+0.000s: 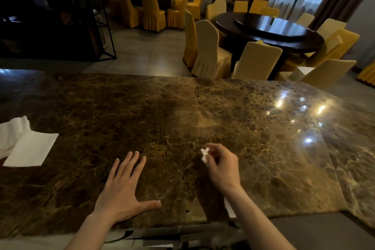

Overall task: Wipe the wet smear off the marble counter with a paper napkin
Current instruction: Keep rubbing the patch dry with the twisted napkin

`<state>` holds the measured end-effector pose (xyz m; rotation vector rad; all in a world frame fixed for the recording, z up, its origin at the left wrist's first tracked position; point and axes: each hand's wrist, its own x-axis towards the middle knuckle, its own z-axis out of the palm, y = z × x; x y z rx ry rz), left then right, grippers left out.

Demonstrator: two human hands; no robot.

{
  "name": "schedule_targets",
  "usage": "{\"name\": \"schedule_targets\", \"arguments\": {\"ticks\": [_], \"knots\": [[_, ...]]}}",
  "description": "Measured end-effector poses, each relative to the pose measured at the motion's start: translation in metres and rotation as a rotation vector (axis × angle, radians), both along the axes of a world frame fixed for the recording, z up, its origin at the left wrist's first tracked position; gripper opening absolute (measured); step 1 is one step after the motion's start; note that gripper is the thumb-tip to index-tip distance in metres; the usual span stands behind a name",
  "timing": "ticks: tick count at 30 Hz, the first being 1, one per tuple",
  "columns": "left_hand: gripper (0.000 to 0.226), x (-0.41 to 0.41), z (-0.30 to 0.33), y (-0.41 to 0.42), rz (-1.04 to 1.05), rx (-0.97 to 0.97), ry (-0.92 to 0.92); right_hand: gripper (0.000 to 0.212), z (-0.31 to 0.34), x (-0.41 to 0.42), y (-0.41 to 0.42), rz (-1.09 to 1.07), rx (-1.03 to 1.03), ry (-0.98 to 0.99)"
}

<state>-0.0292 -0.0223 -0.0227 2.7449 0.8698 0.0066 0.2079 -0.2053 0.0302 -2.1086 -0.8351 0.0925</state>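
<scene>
The brown marble counter (pixel 101 107) fills the lower half of the head view. My right hand (pixel 223 166) hovers near its middle front, fingers pinched on a small crumpled white napkin scrap (pixel 204 154). My left hand (pixel 123 186) lies flat on the stone with fingers spread, holding nothing. A pale, hazy smear (pixel 194 115) shows on the marble beyond my right hand. Unused white paper napkins (pixel 26 146) lie unfolded at the counter's left edge.
Past the counter's far edge stand round dark dining tables (pixel 269 32) ringed by yellow-covered chairs (pixel 207 50). A dark metal shelf (pixel 60 16) stands at the back left. Light reflections glare on the counter's right side (pixel 304 111).
</scene>
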Motion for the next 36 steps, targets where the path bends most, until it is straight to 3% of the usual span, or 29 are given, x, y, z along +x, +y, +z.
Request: {"name": "schedule_targets", "arguments": {"ticks": [3,7,15,19,21,26,33,36], "knots": [[0.143,0.000,0.001,0.000,0.001,-0.001,-0.011,0.017,-0.010,-0.047,0.011,0.270,-0.076,-0.018],[0.143,0.000,0.002,-0.001,0.003,0.001,0.006,0.027,-0.033,-0.071,0.015,0.501,-0.219,-0.306],[0.141,0.000,0.005,0.000,0.003,-0.030,0.015,0.014,-0.019,0.024,0.009,0.126,-0.313,-0.298],[0.143,0.001,0.005,0.002,0.011,-0.043,0.031,0.015,-0.014,0.049,0.003,-0.215,-0.129,-0.122],[0.142,0.003,0.005,0.001,0.017,-0.041,0.038,0.017,-0.013,0.054,0.006,-0.234,-0.095,-0.102],[0.142,0.002,0.006,0.002,0.019,-0.056,0.028,0.028,-0.017,0.029,0.022,-0.001,-0.344,-0.236],[0.144,0.008,0.016,0.000,0.029,-0.108,0.068,0.036,-0.022,-0.019,0.010,0.393,-0.312,-0.323],[0.143,0.027,0.023,-0.005,0.030,-0.105,-0.008,0.031,-0.019,0.004,-0.008,0.350,-0.316,-0.327]]}}
